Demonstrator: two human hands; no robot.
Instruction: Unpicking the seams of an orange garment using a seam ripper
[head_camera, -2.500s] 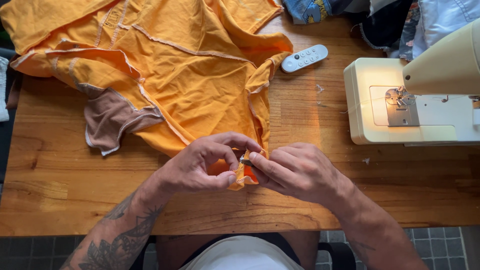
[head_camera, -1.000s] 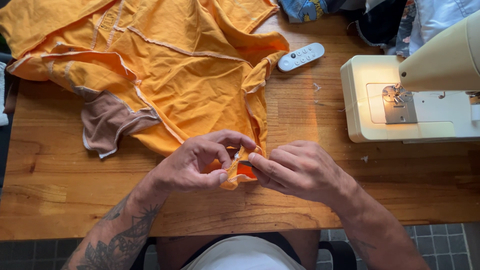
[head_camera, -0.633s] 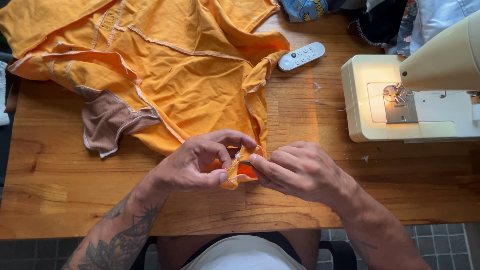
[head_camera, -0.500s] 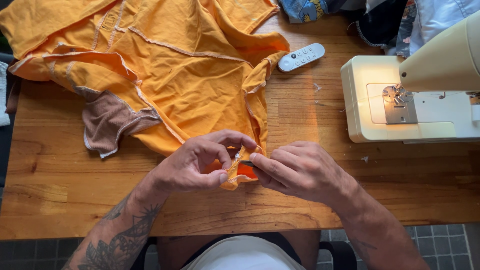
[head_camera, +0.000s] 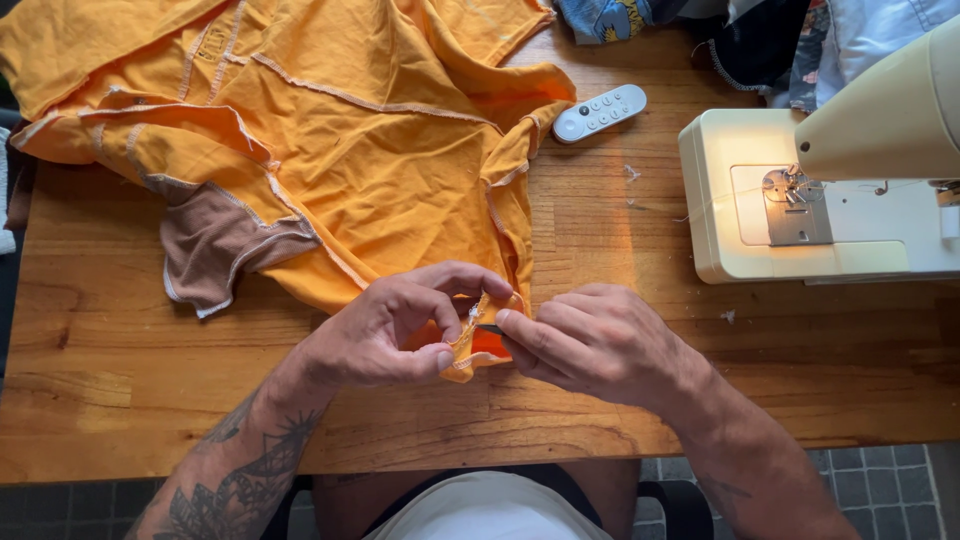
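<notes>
An orange garment (head_camera: 330, 130) with pale seams and a brown panel lies spread over the far left of a wooden table (head_camera: 90, 400). Its lower corner (head_camera: 478, 345) hangs at the table's front middle. My left hand (head_camera: 385, 335) pinches that seamed corner between thumb and fingers. My right hand (head_camera: 600, 345) meets it from the right, fingertips closed on the same fabric edge, with something small and dark at the tips that I cannot make out.
A cream sewing machine (head_camera: 830, 190) stands at the right, its needle plate lit. A white remote control (head_camera: 600, 112) lies behind the garment. More cloth (head_camera: 760, 40) is piled at the far right corner. Thread scraps dot the wood.
The hands stay at the same seam corner; the fingers have shifted only slightly along the edge. The garment has not moved.
</notes>
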